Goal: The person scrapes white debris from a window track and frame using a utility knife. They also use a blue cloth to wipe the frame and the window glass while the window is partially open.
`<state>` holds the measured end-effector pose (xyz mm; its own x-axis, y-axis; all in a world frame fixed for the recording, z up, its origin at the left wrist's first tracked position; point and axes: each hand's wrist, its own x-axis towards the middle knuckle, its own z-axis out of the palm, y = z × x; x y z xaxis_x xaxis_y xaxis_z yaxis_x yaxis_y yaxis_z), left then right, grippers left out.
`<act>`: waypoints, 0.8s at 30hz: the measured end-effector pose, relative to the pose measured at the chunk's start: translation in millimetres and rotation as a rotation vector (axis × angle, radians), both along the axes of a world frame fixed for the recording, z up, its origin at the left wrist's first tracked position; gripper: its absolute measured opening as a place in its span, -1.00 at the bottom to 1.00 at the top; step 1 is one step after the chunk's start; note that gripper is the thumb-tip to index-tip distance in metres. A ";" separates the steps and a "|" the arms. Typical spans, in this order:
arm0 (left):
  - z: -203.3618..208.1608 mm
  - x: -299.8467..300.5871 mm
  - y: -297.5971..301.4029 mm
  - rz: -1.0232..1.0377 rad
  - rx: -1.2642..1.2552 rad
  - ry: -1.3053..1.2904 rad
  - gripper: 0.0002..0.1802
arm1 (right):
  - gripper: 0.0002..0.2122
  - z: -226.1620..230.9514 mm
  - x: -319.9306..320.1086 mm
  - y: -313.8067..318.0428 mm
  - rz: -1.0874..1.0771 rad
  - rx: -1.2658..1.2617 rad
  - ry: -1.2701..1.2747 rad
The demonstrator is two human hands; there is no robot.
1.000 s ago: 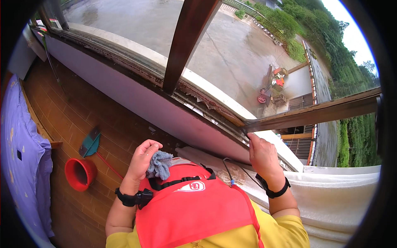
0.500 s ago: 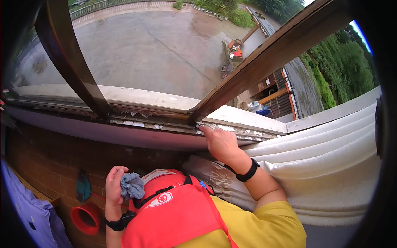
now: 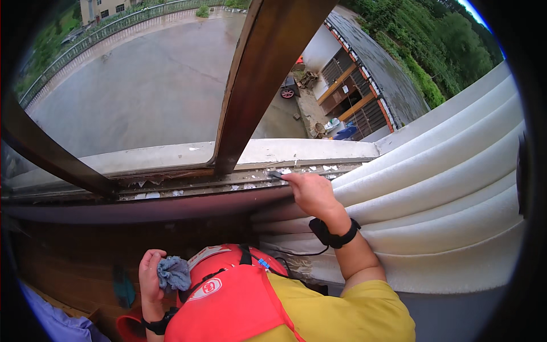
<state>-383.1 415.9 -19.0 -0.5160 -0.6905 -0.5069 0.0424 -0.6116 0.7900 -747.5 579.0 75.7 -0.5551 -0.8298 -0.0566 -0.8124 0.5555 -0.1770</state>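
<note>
Pinched in the fingers of my right hand (image 3: 312, 194) is a small dark, flat tool (image 3: 276, 174), its exact kind too small to make out. Its tip rests on or just above the sliding-window track (image 3: 199, 190) at the sill. White flakes and crumbs (image 3: 249, 186) of debris are scattered along that track, on both sides of the brown window frame post (image 3: 242, 91). Lower down, near my body, my left hand (image 3: 149, 279) is closed on a crumpled blue-grey cloth (image 3: 174, 273), well away from the sill.
A white curtain (image 3: 433, 199) hangs in folds against my right forearm. On the floor to the left are a red bucket (image 3: 131, 326), a dark green object (image 3: 123, 288) and purple fabric (image 3: 57, 319). Outside lie a concrete yard (image 3: 148, 85) and a low shed (image 3: 370, 74).
My view has swung right. My right hand has shifted rightward along the track away from the post, and the dark tool now shows. My left hand still holds the cloth.
</note>
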 end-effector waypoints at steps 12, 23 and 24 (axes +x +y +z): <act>-3.1 -26.1 3.5 -0.069 0.047 0.010 -0.87 | -0.85 -5.1 -26.0 9.8 -0.094 0.048 0.059; -9.3 5.4 5.2 0.038 0.006 0.024 -0.86 | -0.72 -23.9 118.2 -140.6 0.640 -0.260 -0.258; -11.0 8.6 5.6 0.053 0.001 0.027 -0.86 | -0.72 -31.3 130.0 -159.0 0.677 -0.255 -0.202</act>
<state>-374.5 421.5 -30.0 -0.4924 -0.7169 -0.4937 0.0963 -0.6086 0.7876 -617.6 420.0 44.3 0.0824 -0.9873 0.1361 -0.9003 -0.1323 -0.4147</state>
